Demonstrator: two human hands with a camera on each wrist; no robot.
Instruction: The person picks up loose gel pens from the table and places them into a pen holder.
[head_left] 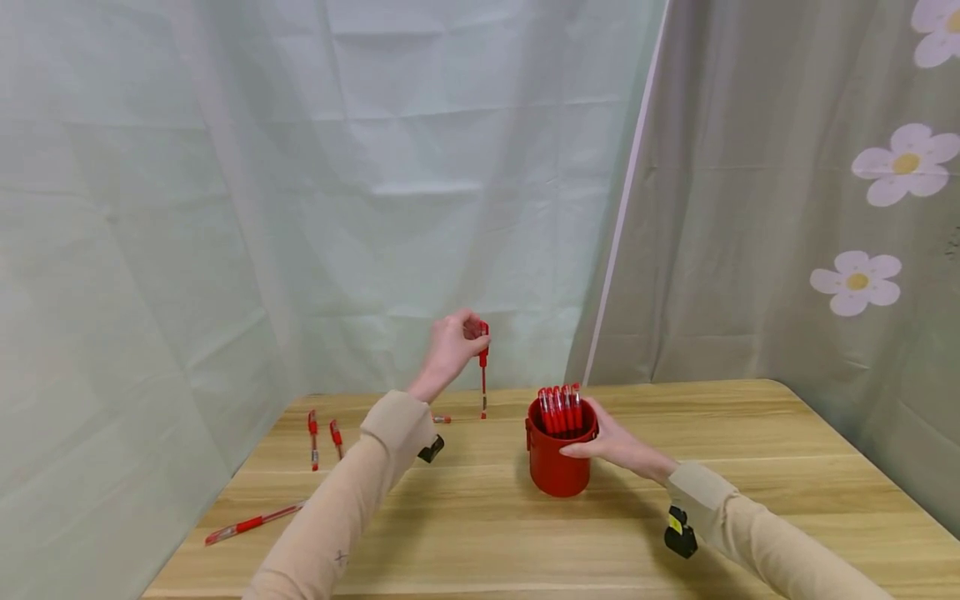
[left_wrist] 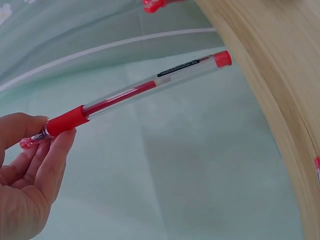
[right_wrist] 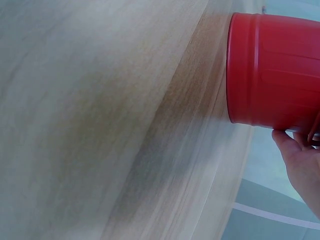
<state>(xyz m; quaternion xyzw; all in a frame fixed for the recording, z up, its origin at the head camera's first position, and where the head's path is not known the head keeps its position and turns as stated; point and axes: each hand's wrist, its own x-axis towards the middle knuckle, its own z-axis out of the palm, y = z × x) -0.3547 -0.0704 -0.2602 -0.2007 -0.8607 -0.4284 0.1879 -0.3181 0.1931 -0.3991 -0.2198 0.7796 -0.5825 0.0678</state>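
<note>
My left hand (head_left: 452, 340) pinches a red gel pen (head_left: 483, 379) between thumb and fingers, up above the back of the table. The pen hangs upright in the head view, its red grip at the top. In the left wrist view, the pen's clear barrel (left_wrist: 130, 96) shows a red refill and a red end plug. A red bucket-shaped holder (head_left: 558, 471) stands to the right, with several red pens (head_left: 560, 410) leaning upright inside. Around its right side my right hand (head_left: 617, 437) grips, thumb in front near the rim; its other fingers are mostly hidden behind.
On the left of the wooden table (head_left: 465, 542) lie loose red pens: two short-looking ones (head_left: 313, 440) farther back and a long one (head_left: 253, 523) nearer. Another pen (head_left: 442, 419) lies partly hidden behind the left wrist. Curtains (head_left: 450, 208) hang behind the table's back edge.
</note>
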